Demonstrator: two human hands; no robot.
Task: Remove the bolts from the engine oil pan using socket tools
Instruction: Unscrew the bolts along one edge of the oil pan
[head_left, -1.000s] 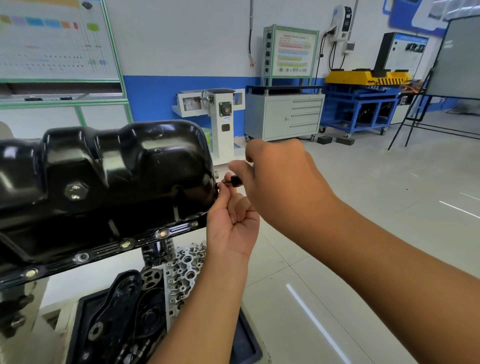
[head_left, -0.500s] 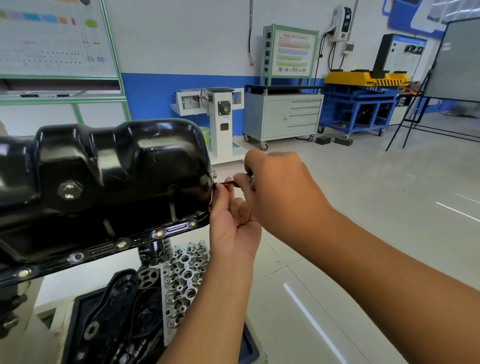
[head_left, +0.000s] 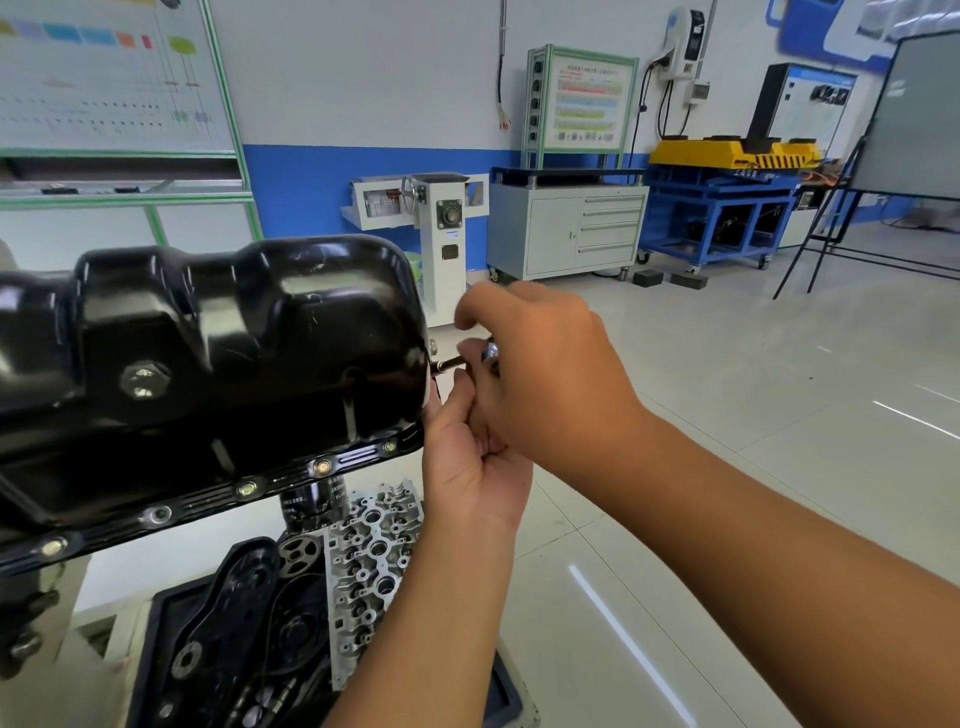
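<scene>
A glossy black oil pan (head_left: 208, 353) fills the left of the head view, its flange running down-left with several bolts (head_left: 322, 466) still in it. At the pan's right end a thin socket tool (head_left: 451, 364) points into the flange. My right hand (head_left: 540, 369) grips the tool's handle from the right, fingers curled over it. Just below, my left hand (head_left: 470, 452) pinches the tool's shaft near the pan, its fingers curled. The bolt under the tool's tip is hidden.
Under the pan lie an oil filter (head_left: 311, 506), a grey cylinder head (head_left: 374, 561) and a black cover (head_left: 234, 623) in a dark tray (head_left: 506, 691). A white stand (head_left: 441, 244), a grey cabinet (head_left: 566, 234) and a blue bench (head_left: 722, 213) stand further back on the tiled floor.
Both hands stayed at the pan's right end. My right hand has shifted a little on the tool handle and sits slightly higher, and the view has moved a bit.
</scene>
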